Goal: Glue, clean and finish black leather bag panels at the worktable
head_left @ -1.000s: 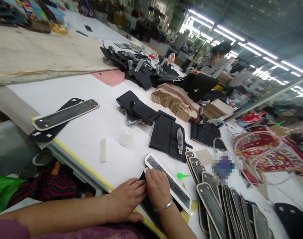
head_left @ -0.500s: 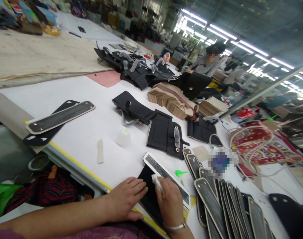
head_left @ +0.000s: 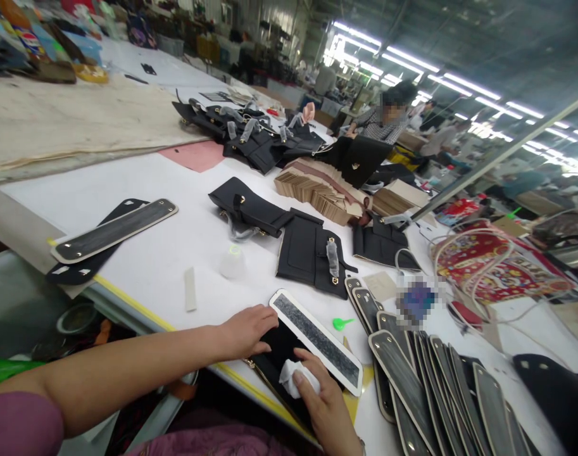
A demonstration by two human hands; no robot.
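My right hand (head_left: 327,402) is closed on a crumpled white cloth (head_left: 298,379), either cloth or tissue. The cloth is over a black bag piece (head_left: 279,345) with a gold zipper along its near side, lying at the table's front edge. My left hand (head_left: 248,330) rests at the upper end of that piece, thumb apart and fingers slightly bent, holding nothing. Right beside it, a white-bordered strip with a grey speckled middle (head_left: 320,339) lies slantwise. Beyond the strip sits a small green nozzle-like cap (head_left: 340,323).
Dark strips with pale edges (head_left: 407,373) fan out at right. Two more long pieces (head_left: 115,231) lie crossed at left. Black bag parts (head_left: 301,250), a whitish translucent bottle (head_left: 232,263) and a pale strip (head_left: 190,289) lie ahead. A person (head_left: 381,120) works across the table.
My right hand has moved nearer me with the white cloth, turning so more of it shows. My left hand has shifted up along the black piece, exposing the zipper. The view has shifted slightly.
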